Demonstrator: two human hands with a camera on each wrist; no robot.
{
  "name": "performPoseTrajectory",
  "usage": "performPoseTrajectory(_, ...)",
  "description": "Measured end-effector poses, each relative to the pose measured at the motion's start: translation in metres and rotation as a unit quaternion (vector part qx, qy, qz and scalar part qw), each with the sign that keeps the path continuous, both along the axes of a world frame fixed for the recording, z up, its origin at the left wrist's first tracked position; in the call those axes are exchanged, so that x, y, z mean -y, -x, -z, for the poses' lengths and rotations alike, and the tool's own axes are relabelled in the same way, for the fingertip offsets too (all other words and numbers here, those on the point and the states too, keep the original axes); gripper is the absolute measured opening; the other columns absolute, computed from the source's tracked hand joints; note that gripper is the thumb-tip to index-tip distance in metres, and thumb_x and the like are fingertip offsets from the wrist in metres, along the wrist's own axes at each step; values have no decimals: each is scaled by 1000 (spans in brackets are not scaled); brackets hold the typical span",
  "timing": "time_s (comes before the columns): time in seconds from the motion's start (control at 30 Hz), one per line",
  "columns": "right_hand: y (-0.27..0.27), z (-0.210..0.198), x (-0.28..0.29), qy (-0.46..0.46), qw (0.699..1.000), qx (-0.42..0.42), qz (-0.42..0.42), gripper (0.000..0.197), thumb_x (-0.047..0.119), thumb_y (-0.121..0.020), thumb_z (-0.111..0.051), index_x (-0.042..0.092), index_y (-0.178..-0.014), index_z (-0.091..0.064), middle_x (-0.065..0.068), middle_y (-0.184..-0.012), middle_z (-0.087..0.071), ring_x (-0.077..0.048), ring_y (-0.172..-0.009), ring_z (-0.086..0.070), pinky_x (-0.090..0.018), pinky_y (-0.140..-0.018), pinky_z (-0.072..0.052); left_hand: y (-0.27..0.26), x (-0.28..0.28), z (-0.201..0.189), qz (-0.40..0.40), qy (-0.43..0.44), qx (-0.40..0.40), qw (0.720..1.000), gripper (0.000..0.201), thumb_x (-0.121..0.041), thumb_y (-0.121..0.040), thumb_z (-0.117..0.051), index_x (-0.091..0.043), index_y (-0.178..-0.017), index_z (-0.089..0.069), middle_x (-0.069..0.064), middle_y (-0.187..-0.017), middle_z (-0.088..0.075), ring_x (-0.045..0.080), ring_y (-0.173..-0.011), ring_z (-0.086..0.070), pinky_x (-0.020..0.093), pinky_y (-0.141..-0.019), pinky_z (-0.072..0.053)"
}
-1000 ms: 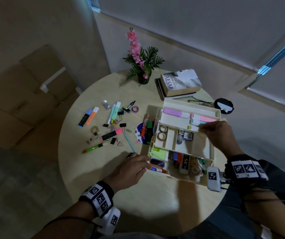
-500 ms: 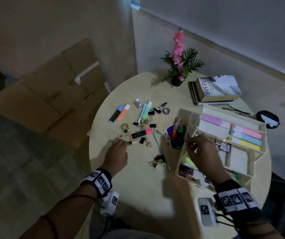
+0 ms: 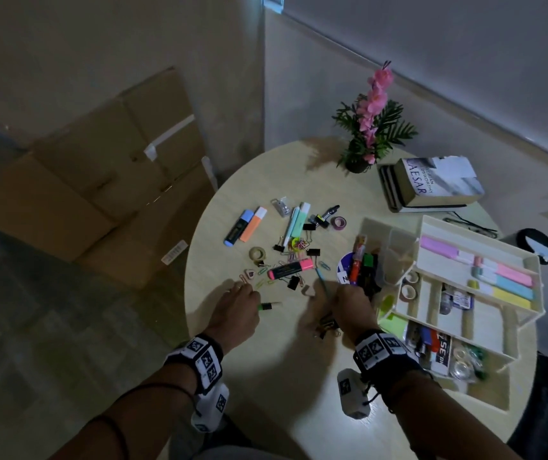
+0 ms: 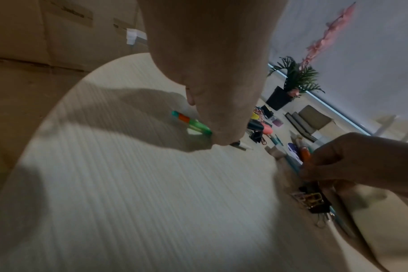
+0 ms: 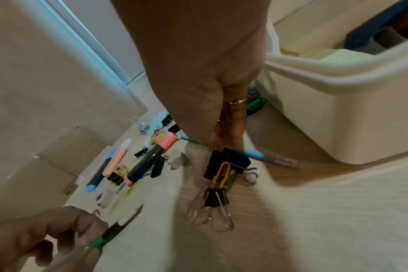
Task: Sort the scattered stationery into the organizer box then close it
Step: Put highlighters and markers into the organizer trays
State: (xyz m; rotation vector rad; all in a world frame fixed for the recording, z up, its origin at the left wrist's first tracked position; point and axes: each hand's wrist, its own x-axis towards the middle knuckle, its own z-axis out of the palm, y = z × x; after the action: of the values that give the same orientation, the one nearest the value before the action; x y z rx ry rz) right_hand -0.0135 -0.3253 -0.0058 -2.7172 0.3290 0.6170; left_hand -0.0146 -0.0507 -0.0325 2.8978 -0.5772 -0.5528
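Observation:
The cream organizer box (image 3: pixel 511 330) stands open at the table's right, its trays holding highlighters, tape rolls and notes. My left hand (image 3: pixel 255 302) pinches a green pen (image 3: pixel 268 306) just above the table; the left wrist view shows the green pen (image 4: pixel 191 125) with an orange band. My right hand (image 3: pixel 342 298) reaches down left of the box, fingers curled on a thin blue pen (image 5: pixel 256 153). A bunch of binder clips (image 5: pixel 221 165) lies right under that hand. Highlighters (image 3: pixel 249 225), a pink-capped marker (image 3: pixel 291 268) and paper clips lie scattered beyond.
A round cup (image 3: pixel 360 267) of markers stands against the box's left side. A potted pink flower (image 3: pixel 370 127) and a stack of books (image 3: pixel 432 184) sit at the back. Cardboard boxes (image 3: pixel 100 180) lie on the floor to the left of the round table (image 3: pixel 282 376).
My left hand went from the box's front to the scattered items and took the green pen. My right hand left the upper tray and came down onto the blue pen by the clips.

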Motion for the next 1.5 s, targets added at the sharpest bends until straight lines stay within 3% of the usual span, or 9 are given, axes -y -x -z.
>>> performPoseTrajectory(0.2, 6, 7, 0, 0, 1000, -6, 28, 14, 9, -90, -63, 6, -93, -76, -12, -88, -76, -28, -78, -75, -40, -71, -64, -24, 5, -12, -13, 139, -5, 990, 23, -20, -99, -49, -14, -120, -55, 13, -109, -65, 31, -95, -64, 39, -74, -49)
performPoseTrajectory(0.3, 12, -5, 0, -16, 998, 42, 40, 11, 18, -87, -67, 10, -82, -71, -8, -82, -72, -25, -71, -71, -41, -65, -61, -48, 17, -20, -24, 155, -1, 988, 19, -25, -96, -52, -17, -113, -51, 9, -98, -66, 32, -85, -66, 40, -67, -53)
performPoseTrajectory(0.53, 19, -80, 19, -30, 974, 223, -15, 9, 22, -94, -73, 18, -96, -65, 4, -81, -67, -12, -59, -58, -27, -52, -45, -85, 41, -15, -24, 113, 7, 993, 25, -31, -94, -66, -18, -115, -68, 7, -104, -69, 30, -101, -64, 41, -81, -56)
performPoseTrajectory(0.67, 12, -115, 61, -24, 951, 309, 14, 9, 20, -101, -64, 16, -108, -68, -1, -96, -69, -19, -76, -61, -33, -62, -47, -90, 52, -11, 0, 80, 15, 997, 23, -31, -93, -66, -16, -107, -75, 7, -102, -73, 32, -98, -68, 38, -82, -52)
performPoseTrajectory(0.87, -7, -156, 159, 60, 914, 399, 35, 11, 7, -101, -65, 11, -109, -71, -5, -102, -71, -23, -92, -57, -34, -79, -45, -88, 50, -19, -41, 145, 27, 988, 17, -30, -76, -78, -15, -82, -76, 5, -78, -73, 32, -76, -71, 33, -61, -50)
performPoseTrajectory(1.0, -20, -146, 223, 84, 928, 362, 37, 14, 4, -98, -66, 11, -105, -75, -8, -98, -73, -30, -92, -57, -42, -77, -47, -87, 47, -35, -72, 207, 39, 975, 17, -28, -77, -84, -18, -90, -76, -3, -76, -69, 20, -68, -66, 29, -58, -50)
performPoseTrajectory(1.2, -26, -105, 270, 64, 953, 295, 16, 8, 2, -91, -73, 9, -92, -79, -11, -99, -78, -37, -92, -67, -37, -79, -49, -83, 56, -78, -41, 248, 72, 965, 12, -28, -80, -82, -23, -87, -73, -11, -66, -51, 3, -59, -51, 27, -53, -40)
performPoseTrajectory(1.37, -39, -87, 292, 30, 960, 279, -2, 11, 8, -91, -73, 16, -91, -81, -4, -92, -78, -30, -86, -70, -40, -78, -55, -81, 99, -126, -21, 292, 82, 953, 14, -25, -86, -80, -25, -100, -77, -15, -69, -54, -3, -69, -59, 15, -57, -38)
performPoseTrajectory(1.5, -44, -85, 303, -2, 969, 249, -2, 15, 3, -89, -70, 12, -90, -82, -10, -89, -77, -33, -84, -70, -44, -75, -56, -88, 146, -159, 24, 296, 93, 950, 15, -31, -95, -67, -27, -107, -75, -12, -77, -56, 3, -70, -56, 27, -57, -43)
